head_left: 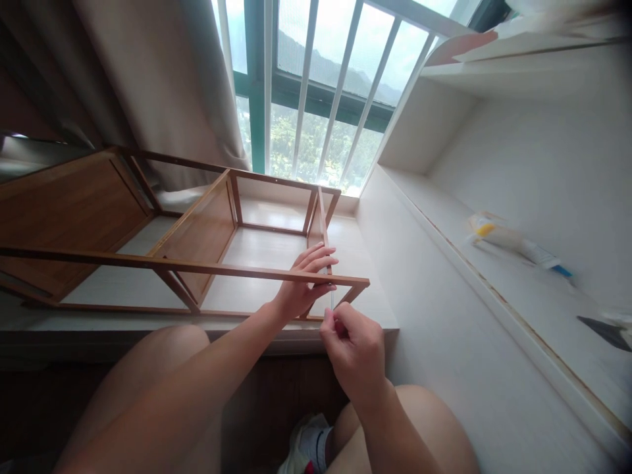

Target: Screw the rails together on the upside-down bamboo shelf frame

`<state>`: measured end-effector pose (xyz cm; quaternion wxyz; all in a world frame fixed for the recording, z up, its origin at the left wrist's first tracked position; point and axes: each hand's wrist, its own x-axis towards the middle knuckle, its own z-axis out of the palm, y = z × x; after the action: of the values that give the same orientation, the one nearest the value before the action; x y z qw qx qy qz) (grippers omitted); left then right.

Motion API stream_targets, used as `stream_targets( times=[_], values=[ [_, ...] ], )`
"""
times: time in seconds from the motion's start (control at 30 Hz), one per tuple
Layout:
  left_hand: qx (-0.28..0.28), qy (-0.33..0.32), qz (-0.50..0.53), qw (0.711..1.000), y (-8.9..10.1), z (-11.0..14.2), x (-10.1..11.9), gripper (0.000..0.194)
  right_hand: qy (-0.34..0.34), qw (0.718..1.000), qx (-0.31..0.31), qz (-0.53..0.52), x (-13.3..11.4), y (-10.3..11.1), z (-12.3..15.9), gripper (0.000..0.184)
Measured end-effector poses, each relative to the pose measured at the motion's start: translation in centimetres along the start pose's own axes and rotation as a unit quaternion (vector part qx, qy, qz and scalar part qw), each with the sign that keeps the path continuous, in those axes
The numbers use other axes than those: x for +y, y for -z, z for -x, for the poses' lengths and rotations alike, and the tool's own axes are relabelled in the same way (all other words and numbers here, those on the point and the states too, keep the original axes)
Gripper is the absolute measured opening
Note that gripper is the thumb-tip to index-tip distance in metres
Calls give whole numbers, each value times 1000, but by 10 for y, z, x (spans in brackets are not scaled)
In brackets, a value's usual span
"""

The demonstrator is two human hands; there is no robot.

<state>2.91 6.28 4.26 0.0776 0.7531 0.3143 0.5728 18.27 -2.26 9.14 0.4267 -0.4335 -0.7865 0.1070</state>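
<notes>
A brown wooden shelf rack [257, 270] lies on its side on a white ledge, its panels standing crosswise between long rails. My left hand [302, 280] grips the rack near its right end, with the fingers over the end panel [316, 224] and the thumb by the near rail. Just below that rail, my right hand [356, 339] is closed in a pinch around a thin metal rod [332, 299]. The rod points up at the rail, in line with the end panel. Its other end is hidden in my fist, so the exact kind of tool does not show.
A barred window [326, 99] rises behind the rack, with a grey-brown curtain [162, 79] at the left. A white cabinet wall [419, 276] borders the right side. On its shelf lie a plastic package [498, 234] and a dark pointed object [605, 332]. My knees are close below the ledge.
</notes>
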Motion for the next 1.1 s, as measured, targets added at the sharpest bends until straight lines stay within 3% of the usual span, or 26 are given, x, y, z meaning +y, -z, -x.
stream_targets(
  times=[0.27, 0.87, 1.0, 1.1],
  values=[
    [-5, 6, -2, 1000, -1, 1, -1, 41, -11, 999, -49, 6, 3, 3, -5, 30],
    [3, 8, -10, 1000, -3, 1, -1, 47, -14, 998, -60, -15, 5, 4, -9, 30],
    [4, 11, -8, 1000, -3, 1, 0, 47, -77, 992, -39, -88, 3, 2, -6, 31],
    [0, 13, -9, 1000, -2, 0, 0, 48, -178, 956, 10, -231, -2, -7, 0, 32]
  ],
)
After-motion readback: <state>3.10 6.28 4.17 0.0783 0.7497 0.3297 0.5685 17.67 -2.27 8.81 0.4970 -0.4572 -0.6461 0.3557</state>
